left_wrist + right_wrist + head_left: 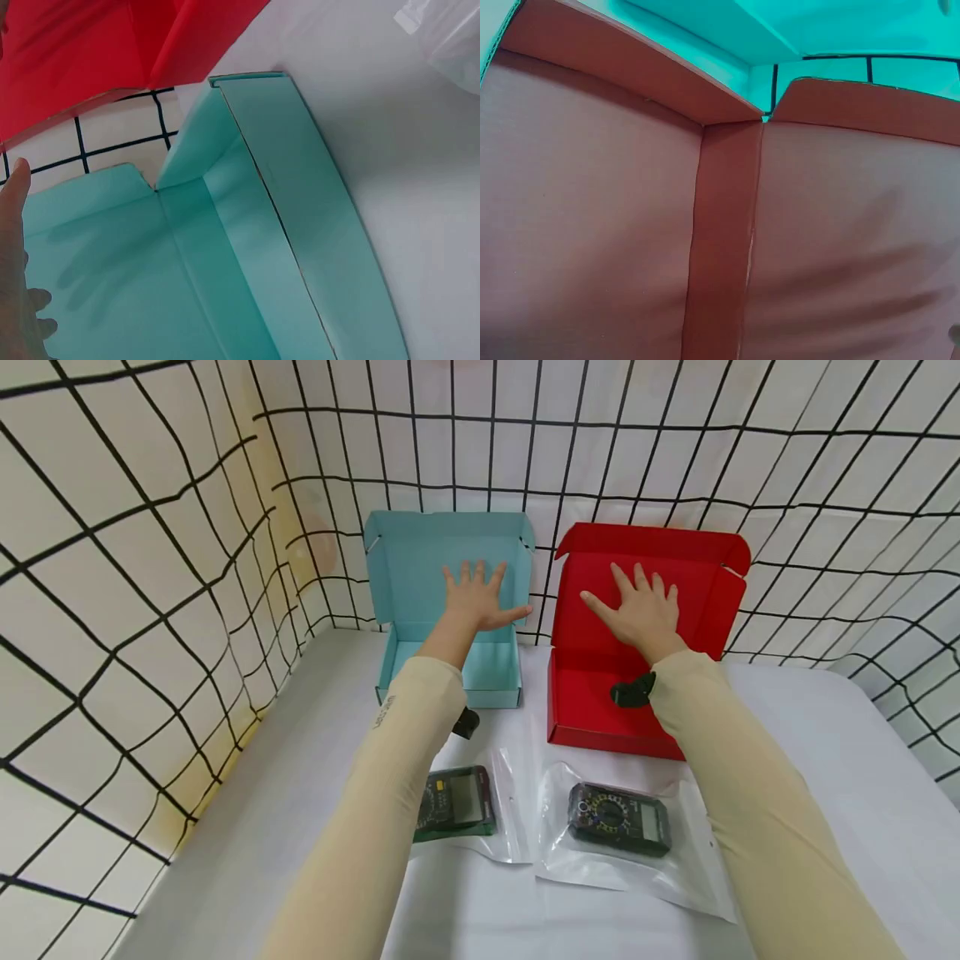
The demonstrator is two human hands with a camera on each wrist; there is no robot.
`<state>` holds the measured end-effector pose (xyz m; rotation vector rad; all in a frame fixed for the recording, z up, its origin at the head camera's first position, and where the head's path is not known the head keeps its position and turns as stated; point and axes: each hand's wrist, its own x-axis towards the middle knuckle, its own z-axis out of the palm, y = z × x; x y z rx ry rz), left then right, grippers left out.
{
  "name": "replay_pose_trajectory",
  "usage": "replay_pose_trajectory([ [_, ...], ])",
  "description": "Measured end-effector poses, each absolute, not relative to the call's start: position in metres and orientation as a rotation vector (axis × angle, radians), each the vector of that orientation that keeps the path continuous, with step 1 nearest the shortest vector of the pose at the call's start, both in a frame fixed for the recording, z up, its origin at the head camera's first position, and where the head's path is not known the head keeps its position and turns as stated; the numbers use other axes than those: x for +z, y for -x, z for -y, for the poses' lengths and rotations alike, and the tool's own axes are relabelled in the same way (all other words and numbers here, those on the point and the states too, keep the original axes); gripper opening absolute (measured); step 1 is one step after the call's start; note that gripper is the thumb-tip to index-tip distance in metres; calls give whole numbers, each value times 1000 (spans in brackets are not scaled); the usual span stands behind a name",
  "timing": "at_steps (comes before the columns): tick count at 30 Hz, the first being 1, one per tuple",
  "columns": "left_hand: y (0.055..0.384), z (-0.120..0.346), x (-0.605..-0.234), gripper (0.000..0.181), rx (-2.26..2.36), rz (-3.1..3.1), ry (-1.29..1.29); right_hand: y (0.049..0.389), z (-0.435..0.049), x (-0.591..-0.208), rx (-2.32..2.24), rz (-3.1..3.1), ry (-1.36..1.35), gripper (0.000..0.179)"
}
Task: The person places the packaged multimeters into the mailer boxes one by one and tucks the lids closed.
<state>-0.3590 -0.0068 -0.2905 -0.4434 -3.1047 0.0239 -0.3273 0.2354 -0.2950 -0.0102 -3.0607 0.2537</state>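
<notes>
Head view: blue box (423,597) at 11 o'clock, red box (591,647) at 1. Left hand (478,600) and right hand (642,614) splay fingers wide, gripping nothing. Probably light, stiff card, creases easily; I'd pinch the walls (492,698).

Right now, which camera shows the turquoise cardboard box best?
The head view: nearly the whole open turquoise box, raised lid included, shows behind the left hand. The left wrist view has one end close up; the right wrist view, just a slice at the top.

PLACE: enclosed tabletop workspace | SIGNS: white table (810,735), black-grid walls (492,419) | BUILDING TYPE: unclear
</notes>
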Motion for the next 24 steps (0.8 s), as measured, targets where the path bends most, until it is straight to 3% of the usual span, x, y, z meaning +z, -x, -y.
replay_pose_trajectory([
  [24,360,2,-293,83,-32,3073,482,318,-234,-298,384,3060,33,80],
])
